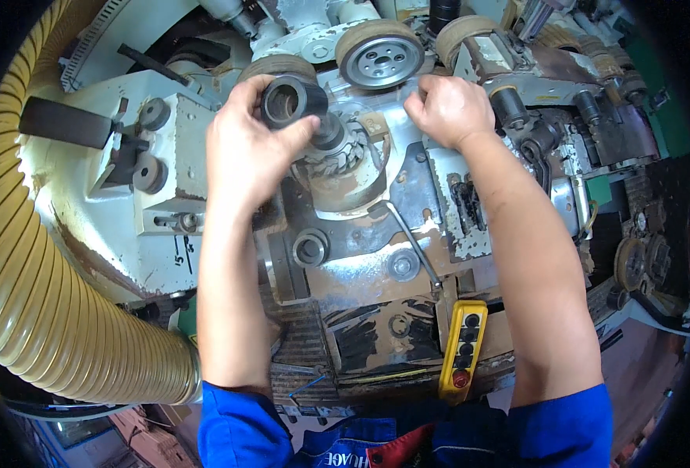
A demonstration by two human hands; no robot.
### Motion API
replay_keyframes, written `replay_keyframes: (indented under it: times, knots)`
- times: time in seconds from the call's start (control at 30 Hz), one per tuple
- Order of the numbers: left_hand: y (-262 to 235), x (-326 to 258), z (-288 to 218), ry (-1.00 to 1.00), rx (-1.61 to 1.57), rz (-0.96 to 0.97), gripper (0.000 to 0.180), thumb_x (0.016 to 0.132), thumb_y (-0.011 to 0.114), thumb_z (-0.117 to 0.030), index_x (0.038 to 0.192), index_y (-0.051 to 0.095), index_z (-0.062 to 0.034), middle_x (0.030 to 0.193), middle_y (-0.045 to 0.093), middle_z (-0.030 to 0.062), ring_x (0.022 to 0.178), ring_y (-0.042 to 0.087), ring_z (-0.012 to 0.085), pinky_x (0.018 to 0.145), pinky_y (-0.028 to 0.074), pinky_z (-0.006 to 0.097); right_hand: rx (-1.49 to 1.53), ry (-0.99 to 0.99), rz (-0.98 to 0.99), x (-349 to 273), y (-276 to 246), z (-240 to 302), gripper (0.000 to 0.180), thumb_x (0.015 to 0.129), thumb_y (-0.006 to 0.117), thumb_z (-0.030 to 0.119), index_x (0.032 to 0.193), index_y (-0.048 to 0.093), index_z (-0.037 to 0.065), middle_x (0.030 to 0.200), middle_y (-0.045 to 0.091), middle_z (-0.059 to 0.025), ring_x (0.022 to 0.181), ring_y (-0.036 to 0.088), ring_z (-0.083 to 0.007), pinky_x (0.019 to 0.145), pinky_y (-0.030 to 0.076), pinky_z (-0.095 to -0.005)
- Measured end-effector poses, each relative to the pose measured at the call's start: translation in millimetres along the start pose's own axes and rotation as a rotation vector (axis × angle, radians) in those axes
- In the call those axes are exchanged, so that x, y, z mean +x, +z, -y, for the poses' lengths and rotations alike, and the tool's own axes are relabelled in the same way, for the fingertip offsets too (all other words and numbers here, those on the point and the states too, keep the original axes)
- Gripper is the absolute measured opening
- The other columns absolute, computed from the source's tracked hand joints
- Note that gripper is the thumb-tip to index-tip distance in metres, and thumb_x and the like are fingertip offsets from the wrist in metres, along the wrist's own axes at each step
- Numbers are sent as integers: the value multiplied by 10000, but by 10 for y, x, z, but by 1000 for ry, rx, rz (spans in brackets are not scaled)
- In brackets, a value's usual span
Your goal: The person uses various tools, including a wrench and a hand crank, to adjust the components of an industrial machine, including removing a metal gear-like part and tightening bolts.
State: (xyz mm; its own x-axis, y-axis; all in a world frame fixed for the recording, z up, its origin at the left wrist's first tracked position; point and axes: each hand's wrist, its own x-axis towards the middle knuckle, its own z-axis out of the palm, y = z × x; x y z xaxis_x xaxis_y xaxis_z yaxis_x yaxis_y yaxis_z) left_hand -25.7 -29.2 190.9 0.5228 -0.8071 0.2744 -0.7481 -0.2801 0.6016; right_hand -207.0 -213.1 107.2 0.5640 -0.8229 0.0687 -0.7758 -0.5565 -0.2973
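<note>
My left hand point(253, 148) grips a dark metal spacer collar point(314, 97), with its open bore facing me. Just beside and below the collar is the upright spindle point(328, 134) of a toothed cutter head point(343, 160), which sits in a recess of the machine. My right hand point(453, 111) is closed in a fist near a rubber-rimmed feed wheel point(382, 61); whatever its fingers hold, if anything, is hidden. Nearer to me on the steel table point(345, 273) lie a second collar point(320, 245), a flanged round cap point(403, 264) and a bent-headed wrench point(413, 243).
A yellow push-button pendant point(463, 351) lies at the table's front. A large ribbed yellow hose point(72, 312) curves along the left. White machine housing point(177, 152) with knobs stands left, metal fixtures point(540, 70) at right. More rubber-rimmed wheels point(462, 37) line the back.
</note>
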Motion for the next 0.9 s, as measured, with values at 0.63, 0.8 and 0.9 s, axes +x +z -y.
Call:
replay_keyframes:
  times: [0.63,0.8,0.9]
  knots:
    - [-86,493,213,66,50,402,676,779,836,6,1405,582,9,1243,716,139,1136,680,227,1020,528,342,20,-65,-105,22,153,-44,377,886,545,417,923,758,108,932,754,-172,910,720,-396,868,578,-499]
    - [169,458,394,22,-5,401,659,786,826,32,1399,589,-10,1244,713,137,1152,668,206,1040,514,328,13,-46,-78,12,90,-64,376,884,541,411,926,755,105,958,755,-172,915,720,-393,873,577,-498]
    - [251,319,419,-95,192,385,722,749,891,-90,1408,600,-48,1211,715,145,1121,680,209,1010,530,331,34,-85,-121,24,160,-26,373,884,542,409,915,754,103,939,755,-171,902,719,-395,866,577,-498]
